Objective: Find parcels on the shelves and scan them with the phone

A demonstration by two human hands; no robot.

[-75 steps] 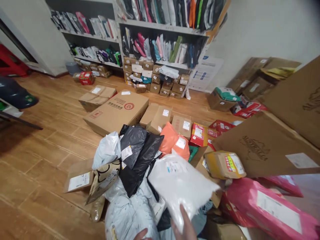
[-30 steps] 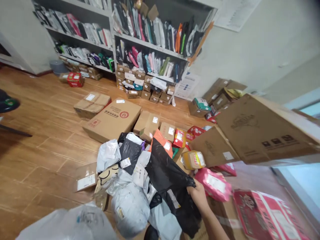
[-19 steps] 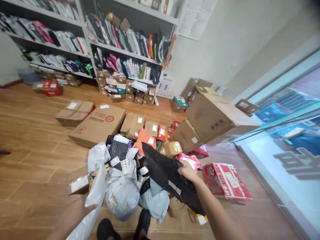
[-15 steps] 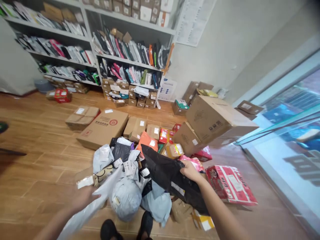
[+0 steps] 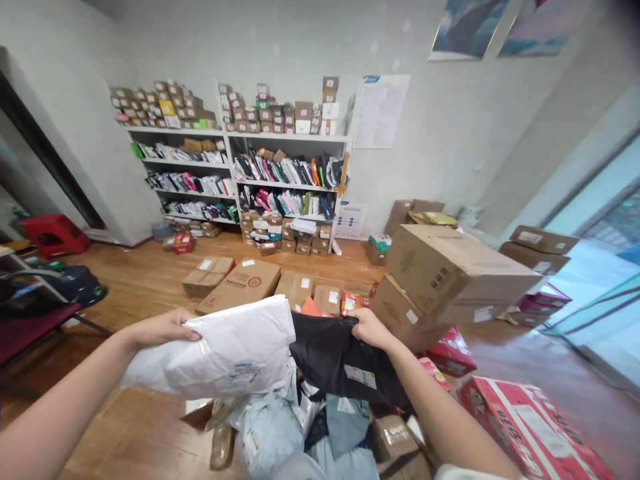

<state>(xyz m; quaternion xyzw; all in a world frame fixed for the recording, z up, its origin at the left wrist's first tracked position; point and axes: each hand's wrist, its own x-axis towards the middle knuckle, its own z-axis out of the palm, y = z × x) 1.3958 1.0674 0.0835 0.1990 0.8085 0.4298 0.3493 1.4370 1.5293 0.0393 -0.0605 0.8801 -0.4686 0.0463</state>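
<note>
My left hand (image 5: 167, 328) grips the upper edge of a white plastic mailing bag (image 5: 240, 347), held up in front of me. In my right hand (image 5: 371, 329) is a black plastic mailing bag (image 5: 323, 350) with a white label on its lower side. The two bags meet near the middle of the view, the white one overlapping the black one's left end. Below them lies a pile of parcels, among them a rounded light grey bag (image 5: 273, 433) and a grey-blue bag (image 5: 345, 423). My fingers are closed on both bags.
White shelves (image 5: 287, 137) full of bags and small boxes stand along the wall. Big cardboard boxes (image 5: 430, 267) are stacked to the right, with a red and white box (image 5: 535, 427) nearer. At left are a dark red chair (image 5: 37, 330) and a red stool (image 5: 55, 235).
My left hand has lifted the white bag from low at the left up beside the black one. My right hand still holds the black bag. The view has tilted up toward the shelves.
</note>
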